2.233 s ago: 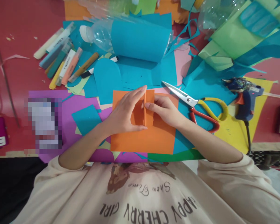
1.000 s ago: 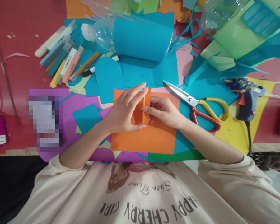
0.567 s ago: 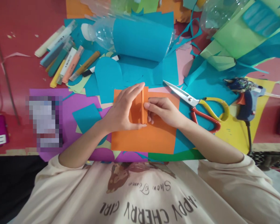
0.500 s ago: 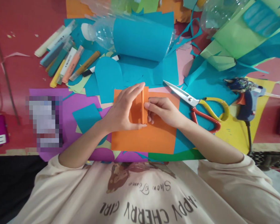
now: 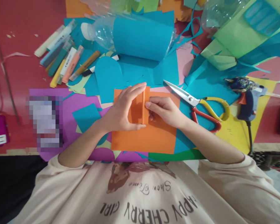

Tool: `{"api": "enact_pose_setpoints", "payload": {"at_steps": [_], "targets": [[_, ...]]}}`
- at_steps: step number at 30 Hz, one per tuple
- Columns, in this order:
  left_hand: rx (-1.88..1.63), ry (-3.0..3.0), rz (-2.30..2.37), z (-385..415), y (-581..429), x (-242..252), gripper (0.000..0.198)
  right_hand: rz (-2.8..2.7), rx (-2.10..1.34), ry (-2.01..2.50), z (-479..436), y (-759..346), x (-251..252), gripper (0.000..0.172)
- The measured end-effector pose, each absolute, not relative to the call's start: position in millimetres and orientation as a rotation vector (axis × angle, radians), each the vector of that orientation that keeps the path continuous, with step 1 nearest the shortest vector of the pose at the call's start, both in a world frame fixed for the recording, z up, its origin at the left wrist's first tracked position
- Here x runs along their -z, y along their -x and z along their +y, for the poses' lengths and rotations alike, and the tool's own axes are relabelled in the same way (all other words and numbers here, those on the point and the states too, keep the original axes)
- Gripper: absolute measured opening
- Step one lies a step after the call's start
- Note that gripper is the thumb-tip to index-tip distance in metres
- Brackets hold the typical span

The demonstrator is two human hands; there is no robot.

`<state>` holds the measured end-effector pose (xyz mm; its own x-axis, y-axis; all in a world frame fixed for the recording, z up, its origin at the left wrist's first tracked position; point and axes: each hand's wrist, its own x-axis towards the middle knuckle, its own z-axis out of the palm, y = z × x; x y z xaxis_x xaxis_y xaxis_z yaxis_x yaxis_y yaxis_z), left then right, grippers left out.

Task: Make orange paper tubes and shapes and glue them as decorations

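A small orange paper piece [image 5: 142,107] with upright pleats stands between my hands, on top of a larger orange sheet [image 5: 151,138]. My left hand [image 5: 122,110] curls around the left side of the folded piece, thumb below and fingers along its top edge. My right hand [image 5: 164,110] presses its fingertips against the right side of the same fold. Both hands grip the paper.
Scissors [image 5: 200,104] with yellow and red handles lie just right of my hands. A blue glue gun [image 5: 246,96] rests further right. A plastic bottle wrapped in blue paper [image 5: 135,37] lies behind, markers [image 5: 65,60] at the left, blue paper scraps [image 5: 86,118] and a purple sheet around.
The flat strip right of the fold has grown narrower as my right fingers pushed it leftward against the pleats. My left hand has hardly moved.
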<state>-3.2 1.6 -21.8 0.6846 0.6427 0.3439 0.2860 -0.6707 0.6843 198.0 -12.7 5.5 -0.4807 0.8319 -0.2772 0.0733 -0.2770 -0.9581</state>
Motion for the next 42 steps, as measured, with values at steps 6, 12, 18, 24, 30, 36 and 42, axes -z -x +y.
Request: {"api": "enact_pose_setpoints", "payload": {"at_steps": [6, 12, 18, 24, 30, 36, 42], "targets": [[-0.704, -2.361, 0.77, 0.1, 2.6, 20.7, 0.093, -1.486, -1.747, 1.149, -13.8, -197.2, -1.2, 0.045], [-0.706, -2.29, 0.746, -0.7, 1.4, 19.1, 0.096, -1.472, -1.765, 1.14, -14.0, -196.5, 1.8, 0.045], [-0.722, -1.747, 0.911, -3.5, -1.9, 11.5, 0.071, -1.504, -1.763, 1.126, -14.4, -196.1, 2.8, 0.044], [-0.705, -1.411, 1.065, -3.4, -9.0, 6.1, 0.041, -1.636, -1.664, 1.101, -13.3, -194.4, 2.6, 0.044], [-0.672, -1.269, 1.183, -3.7, -12.1, 0.1, 0.036, -1.613, -1.672, 1.205, -16.5, -191.5, 2.1, 0.048], [-0.639, -1.25, 1.205, -2.5, -11.0, -5.1, 0.033, -1.726, -1.568, 1.264, -15.9, -190.7, 0.8, 0.051], [-0.644, -1.174, 1.153, 2.0, -14.1, -8.2, 0.027, -1.927, -1.294, 1.441, -37.8, -209.7, -31.4, 0.028]]}}
